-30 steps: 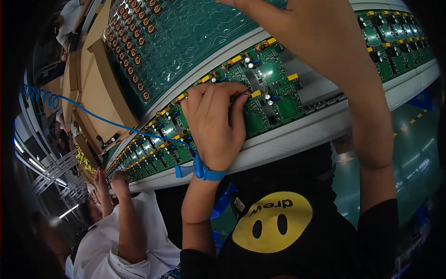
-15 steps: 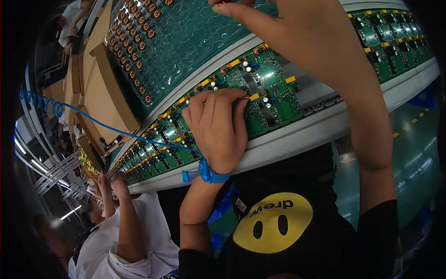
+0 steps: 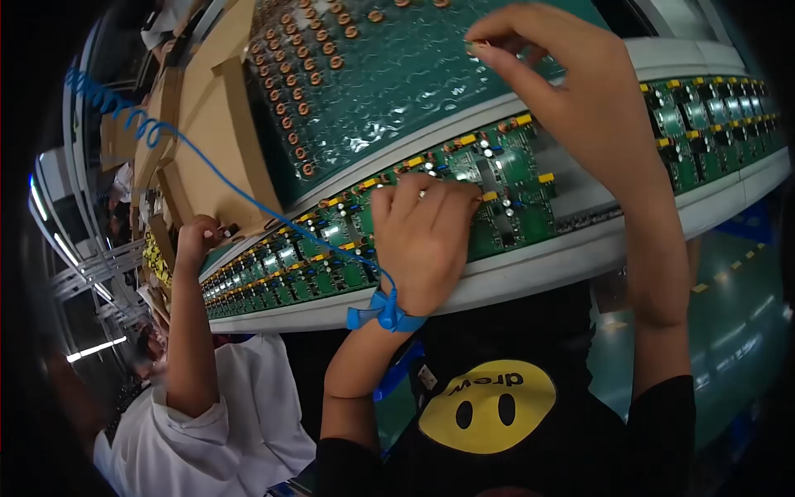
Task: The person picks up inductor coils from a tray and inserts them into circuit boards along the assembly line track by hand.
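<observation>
The right hand (image 3: 571, 70) hangs over the bubble sheet (image 3: 406, 95), thumb and forefinger pinched on a small piece (image 3: 476, 47) too hidden to identify. The left hand (image 3: 425, 236) curls over the green circuit boards (image 3: 534, 225), fingertips beside a yellow component (image 3: 489, 196); whether it grips anything, I cannot tell. Copper coils (image 3: 334, 62) sit in rows on the sheet.

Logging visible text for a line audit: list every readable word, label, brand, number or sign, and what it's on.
"drew": on the yellow face print of the black shirt, upside down in this view.
Circuit boards: any markings too small to read.
Yellow components: any markings too small to read.
White tag: too small and blurred to read.
</observation>
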A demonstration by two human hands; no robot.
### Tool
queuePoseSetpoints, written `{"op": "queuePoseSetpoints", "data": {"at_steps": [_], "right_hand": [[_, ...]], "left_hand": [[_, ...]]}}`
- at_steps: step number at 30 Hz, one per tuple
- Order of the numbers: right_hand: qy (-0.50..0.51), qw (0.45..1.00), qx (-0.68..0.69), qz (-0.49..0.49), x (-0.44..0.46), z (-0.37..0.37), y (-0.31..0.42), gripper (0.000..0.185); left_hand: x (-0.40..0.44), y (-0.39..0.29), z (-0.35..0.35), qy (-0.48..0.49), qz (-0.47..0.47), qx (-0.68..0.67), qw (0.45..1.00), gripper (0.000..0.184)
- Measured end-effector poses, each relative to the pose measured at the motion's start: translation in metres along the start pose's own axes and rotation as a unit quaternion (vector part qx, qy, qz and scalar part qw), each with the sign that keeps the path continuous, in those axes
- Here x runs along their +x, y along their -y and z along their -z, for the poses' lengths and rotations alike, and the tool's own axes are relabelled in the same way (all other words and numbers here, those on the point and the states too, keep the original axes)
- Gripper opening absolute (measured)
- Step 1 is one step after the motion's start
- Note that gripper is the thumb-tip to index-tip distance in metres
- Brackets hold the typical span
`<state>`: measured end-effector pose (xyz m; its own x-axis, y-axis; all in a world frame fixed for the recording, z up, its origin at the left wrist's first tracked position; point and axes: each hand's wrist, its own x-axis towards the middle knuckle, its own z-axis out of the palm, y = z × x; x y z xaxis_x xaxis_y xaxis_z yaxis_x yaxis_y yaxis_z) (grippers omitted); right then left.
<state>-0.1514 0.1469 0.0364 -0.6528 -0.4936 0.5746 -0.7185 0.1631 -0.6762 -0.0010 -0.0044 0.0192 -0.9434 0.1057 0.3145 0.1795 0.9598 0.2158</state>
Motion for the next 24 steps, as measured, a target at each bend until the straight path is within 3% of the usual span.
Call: {"op": "queuePoseSetpoints", "data": {"at_steps": [6,14,17,24], "right_hand": [[-0.060,0.995,0.028,-0.068,0.003,-0.005,0.004,0.021],[-0.040,0.994,0.036,-0.091,0.004,-0.006,0.006,0.018],[-0.039,0.994,0.036,-0.091,0.005,-0.004,0.006,0.017],[-0.039,0.995,0.020,-0.085,0.006,-0.002,0.003,0.016]], "left_hand": [[-0.003,0.007,-0.001,-0.019,-0.083,-0.008,0.996,0.018],[-0.005,0.009,0.000,-0.013,-0.080,0.005,0.997,0.018],[-0.008,0.017,-0.001,-0.004,0.031,-0.142,0.989,0.026],[-0.008,0.014,0.005,-0.019,0.043,-0.126,0.991,0.016]]}}
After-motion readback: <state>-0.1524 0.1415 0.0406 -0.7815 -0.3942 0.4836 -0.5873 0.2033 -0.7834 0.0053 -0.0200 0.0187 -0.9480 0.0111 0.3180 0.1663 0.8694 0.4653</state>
